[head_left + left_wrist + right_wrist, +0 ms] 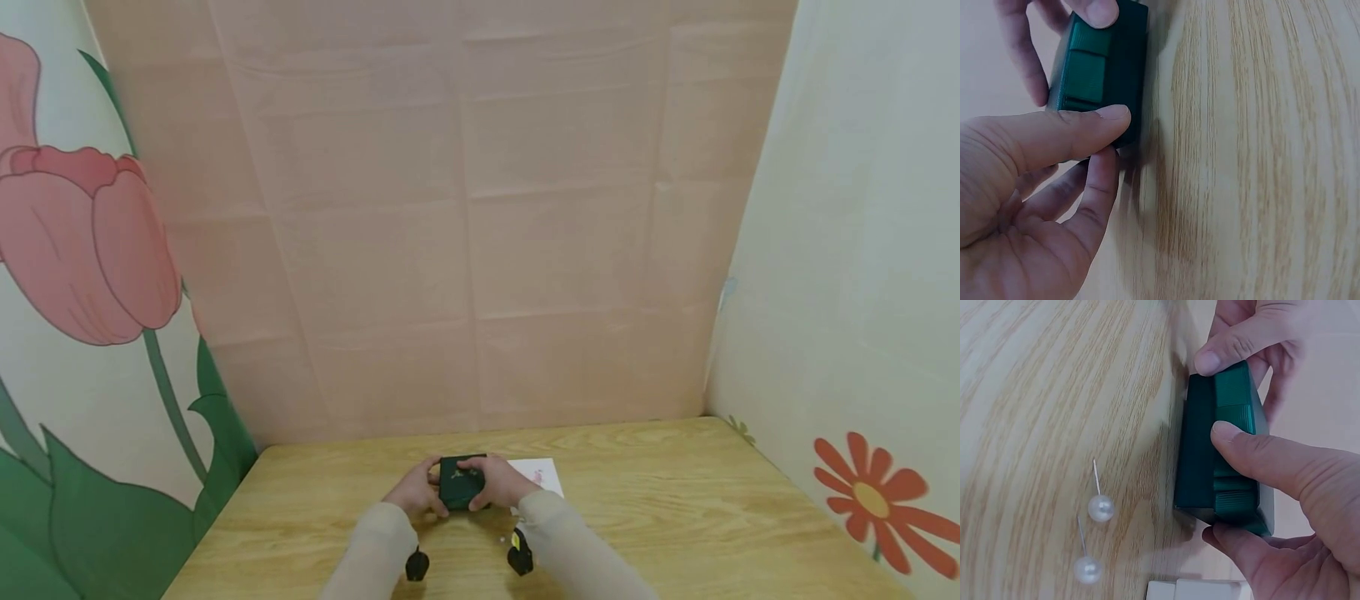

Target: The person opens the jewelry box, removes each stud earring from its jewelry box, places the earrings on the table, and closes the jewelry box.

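The box (453, 493) sits at the middle of the bench (675, 500), resting on it or just above; which cannot be told. The left hand (417, 492) is at the box's left end, its thumb on the box's front. The right hand (504, 482) is at the right end, its thumb likewise on the front and a finger over the top. The card (542, 473) lies right of the box, partly covered by the right hand. Two pins, one (1101, 509) nearer the box and another (1088, 570) farther right, lie before it, toward its right end. Behind the box, past the bench, hangs the cloth (465, 233); side walls stand well left (90, 375) and right (840, 292) of it.
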A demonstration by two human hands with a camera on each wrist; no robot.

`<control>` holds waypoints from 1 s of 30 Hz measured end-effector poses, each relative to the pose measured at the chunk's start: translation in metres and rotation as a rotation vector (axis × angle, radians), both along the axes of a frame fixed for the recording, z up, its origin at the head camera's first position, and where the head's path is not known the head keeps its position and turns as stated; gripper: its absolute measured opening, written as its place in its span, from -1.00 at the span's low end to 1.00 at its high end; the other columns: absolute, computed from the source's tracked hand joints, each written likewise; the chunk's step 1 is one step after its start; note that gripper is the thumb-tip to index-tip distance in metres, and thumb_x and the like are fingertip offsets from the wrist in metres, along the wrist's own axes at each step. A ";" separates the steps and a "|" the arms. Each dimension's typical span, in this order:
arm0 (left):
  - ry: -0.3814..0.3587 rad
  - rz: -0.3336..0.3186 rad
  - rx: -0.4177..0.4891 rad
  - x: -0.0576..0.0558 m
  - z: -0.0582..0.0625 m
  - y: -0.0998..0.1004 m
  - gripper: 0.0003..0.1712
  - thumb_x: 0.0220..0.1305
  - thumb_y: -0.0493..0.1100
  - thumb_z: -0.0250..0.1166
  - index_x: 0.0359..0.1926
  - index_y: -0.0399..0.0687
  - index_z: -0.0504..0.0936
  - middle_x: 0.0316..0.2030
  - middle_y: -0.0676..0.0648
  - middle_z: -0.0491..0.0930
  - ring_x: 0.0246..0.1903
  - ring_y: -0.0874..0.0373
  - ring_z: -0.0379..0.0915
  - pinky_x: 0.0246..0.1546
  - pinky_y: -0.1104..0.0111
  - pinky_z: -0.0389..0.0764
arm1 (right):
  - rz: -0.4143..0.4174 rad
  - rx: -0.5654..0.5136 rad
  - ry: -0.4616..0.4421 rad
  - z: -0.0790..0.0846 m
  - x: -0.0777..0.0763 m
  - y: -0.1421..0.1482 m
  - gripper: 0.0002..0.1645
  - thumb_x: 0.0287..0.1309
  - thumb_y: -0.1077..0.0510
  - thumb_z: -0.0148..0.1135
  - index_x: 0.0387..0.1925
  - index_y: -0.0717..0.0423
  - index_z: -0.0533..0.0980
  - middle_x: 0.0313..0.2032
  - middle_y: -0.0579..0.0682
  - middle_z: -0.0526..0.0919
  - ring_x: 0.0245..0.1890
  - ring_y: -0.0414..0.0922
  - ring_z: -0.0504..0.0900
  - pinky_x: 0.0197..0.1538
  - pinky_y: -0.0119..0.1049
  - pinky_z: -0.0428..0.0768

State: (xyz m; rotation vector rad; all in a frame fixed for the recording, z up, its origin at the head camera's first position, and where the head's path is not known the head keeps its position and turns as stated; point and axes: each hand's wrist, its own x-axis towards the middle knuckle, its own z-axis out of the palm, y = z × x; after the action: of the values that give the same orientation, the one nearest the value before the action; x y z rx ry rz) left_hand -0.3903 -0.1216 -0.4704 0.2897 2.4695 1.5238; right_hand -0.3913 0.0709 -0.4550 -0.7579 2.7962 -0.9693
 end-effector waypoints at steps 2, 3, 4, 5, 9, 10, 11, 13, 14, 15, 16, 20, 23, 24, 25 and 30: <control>-0.003 0.003 0.003 0.000 0.000 0.000 0.19 -0.28 -0.68 0.41 0.42 -0.36 0.04 0.07 -0.40 0.48 0.05 -0.21 0.49 -0.06 0.13 0.59 | -0.005 0.005 -0.005 0.000 0.000 -0.001 -0.15 -0.21 0.31 0.55 0.23 0.11 0.46 0.17 0.27 0.49 0.16 0.20 0.46 0.17 0.08 0.43; -0.002 0.003 0.005 0.001 0.001 0.000 0.19 -0.28 -0.69 0.41 0.42 -0.37 0.04 0.07 -0.40 0.48 0.04 -0.21 0.49 -0.07 0.14 0.59 | -0.006 0.006 -0.007 0.001 0.001 -0.001 -0.16 -0.21 0.31 0.55 0.23 0.11 0.46 0.17 0.27 0.49 0.16 0.20 0.46 0.16 0.08 0.43; 0.002 0.002 0.003 0.001 0.001 0.000 0.19 -0.29 -0.69 0.41 0.42 -0.38 0.04 0.07 -0.40 0.48 0.04 -0.21 0.49 -0.07 0.13 0.59 | -0.008 0.006 -0.007 0.001 0.001 -0.001 -0.16 -0.21 0.32 0.55 0.23 0.12 0.46 0.17 0.27 0.49 0.16 0.20 0.46 0.16 0.08 0.44; 0.004 0.003 0.000 0.001 0.002 0.000 0.19 -0.29 -0.69 0.41 0.42 -0.38 0.04 0.07 -0.41 0.48 0.04 -0.22 0.49 -0.07 0.13 0.59 | -0.011 0.006 -0.009 0.001 0.000 -0.001 -0.16 -0.21 0.32 0.55 0.23 0.12 0.46 0.17 0.27 0.49 0.16 0.20 0.46 0.16 0.07 0.43; 0.021 0.015 -0.042 0.001 0.002 0.001 0.17 -0.30 -0.67 0.43 0.41 -0.37 0.08 0.08 -0.40 0.47 0.06 -0.21 0.48 0.02 0.07 0.54 | -0.029 0.015 -0.021 -0.001 -0.001 -0.002 -0.15 -0.21 0.32 0.55 0.23 0.09 0.47 0.17 0.27 0.49 0.16 0.19 0.46 0.16 0.09 0.43; 0.025 0.019 -0.057 0.001 0.001 0.001 0.17 -0.31 -0.66 0.44 0.40 -0.37 0.10 0.09 -0.40 0.47 0.07 -0.21 0.47 0.04 0.05 0.52 | -0.036 0.018 -0.030 -0.001 -0.001 -0.002 -0.16 -0.21 0.32 0.55 0.23 0.08 0.47 0.17 0.27 0.49 0.16 0.19 0.46 0.16 0.09 0.43; 0.026 0.025 -0.069 0.000 0.001 0.001 0.16 -0.31 -0.65 0.44 0.40 -0.36 0.12 0.09 -0.39 0.47 0.07 -0.20 0.46 0.07 0.03 0.49 | -0.042 0.019 -0.040 -0.002 -0.001 -0.003 -0.16 -0.20 0.31 0.54 0.23 0.06 0.47 0.17 0.27 0.48 0.16 0.19 0.45 0.17 0.09 0.42; 0.031 0.033 -0.089 0.001 0.000 0.001 0.14 -0.31 -0.63 0.46 0.39 -0.35 0.15 0.10 -0.38 0.46 0.08 -0.20 0.45 0.09 0.00 0.46 | -0.051 0.017 -0.057 -0.002 -0.002 -0.003 -0.16 -0.20 0.32 0.54 0.23 0.05 0.47 0.18 0.27 0.48 0.17 0.19 0.45 0.18 0.10 0.41; 0.032 0.035 -0.093 0.001 0.000 0.001 0.14 -0.31 -0.62 0.46 0.39 -0.34 0.16 0.11 -0.38 0.46 0.09 -0.20 0.44 0.10 -0.01 0.46 | -0.055 0.016 -0.064 -0.003 -0.002 -0.003 -0.16 -0.19 0.31 0.54 0.23 0.04 0.47 0.19 0.27 0.47 0.18 0.19 0.44 0.18 0.10 0.41; 0.030 0.038 -0.095 0.001 0.000 0.001 0.13 -0.30 -0.62 0.46 0.38 -0.33 0.17 0.11 -0.38 0.46 0.09 -0.21 0.43 0.10 -0.01 0.45 | -0.056 0.014 -0.070 -0.003 -0.003 -0.004 -0.16 -0.19 0.31 0.54 0.23 0.04 0.47 0.20 0.26 0.47 0.19 0.19 0.44 0.19 0.10 0.41; 0.027 0.039 -0.092 0.002 0.000 0.001 0.13 -0.30 -0.62 0.46 0.39 -0.33 0.17 0.11 -0.38 0.45 0.10 -0.21 0.43 0.10 -0.02 0.45 | -0.056 0.014 -0.072 -0.004 -0.003 -0.004 -0.16 -0.19 0.32 0.54 0.23 0.04 0.47 0.20 0.26 0.47 0.19 0.19 0.44 0.18 0.10 0.41; 0.034 0.035 -0.098 0.003 0.001 0.001 0.12 -0.29 -0.61 0.47 0.38 -0.34 0.17 0.11 -0.38 0.45 0.09 -0.21 0.43 0.10 -0.02 0.45 | -0.060 0.016 -0.078 -0.004 -0.004 -0.004 -0.16 -0.18 0.31 0.53 0.24 0.02 0.46 0.21 0.26 0.46 0.19 0.19 0.44 0.17 0.10 0.42; 0.044 0.030 -0.109 0.002 0.001 0.001 0.10 -0.28 -0.60 0.47 0.37 -0.35 0.18 0.10 -0.38 0.46 0.06 -0.19 0.45 0.08 0.00 0.47 | -0.063 0.018 -0.085 -0.004 -0.003 -0.004 -0.16 -0.17 0.31 0.53 0.24 0.01 0.46 0.21 0.27 0.45 0.18 0.20 0.44 0.16 0.10 0.43; 0.046 0.030 -0.111 0.002 0.001 0.001 0.10 -0.28 -0.60 0.47 0.37 -0.35 0.18 0.09 -0.38 0.47 0.05 -0.18 0.46 0.07 0.00 0.48 | -0.064 0.018 -0.085 -0.004 -0.003 -0.004 -0.16 -0.18 0.31 0.53 0.24 0.01 0.46 0.21 0.27 0.45 0.18 0.20 0.45 0.16 0.10 0.43; 0.047 0.030 -0.113 0.002 0.001 0.001 0.10 -0.28 -0.60 0.47 0.37 -0.36 0.18 0.09 -0.38 0.47 0.05 -0.18 0.46 0.07 0.00 0.48 | -0.066 0.019 -0.087 -0.004 -0.003 -0.005 -0.16 -0.17 0.31 0.53 0.24 0.01 0.46 0.22 0.26 0.45 0.19 0.20 0.44 0.16 0.09 0.43; 0.025 0.039 -0.101 0.002 0.001 0.001 0.10 -0.25 -0.60 0.46 0.38 -0.36 0.17 0.13 -0.39 0.43 0.08 -0.22 0.44 0.03 0.02 0.51 | -0.070 0.035 -0.087 -0.003 -0.002 -0.005 -0.17 -0.16 0.31 0.53 0.24 0.00 0.46 0.23 0.25 0.44 0.20 0.20 0.43 0.16 0.09 0.44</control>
State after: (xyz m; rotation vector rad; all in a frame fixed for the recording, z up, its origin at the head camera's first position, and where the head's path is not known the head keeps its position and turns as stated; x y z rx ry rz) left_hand -0.3879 -0.1209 -0.4698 0.2455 2.5764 1.4121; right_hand -0.3928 0.0655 -0.4577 -0.6017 2.7733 -0.9380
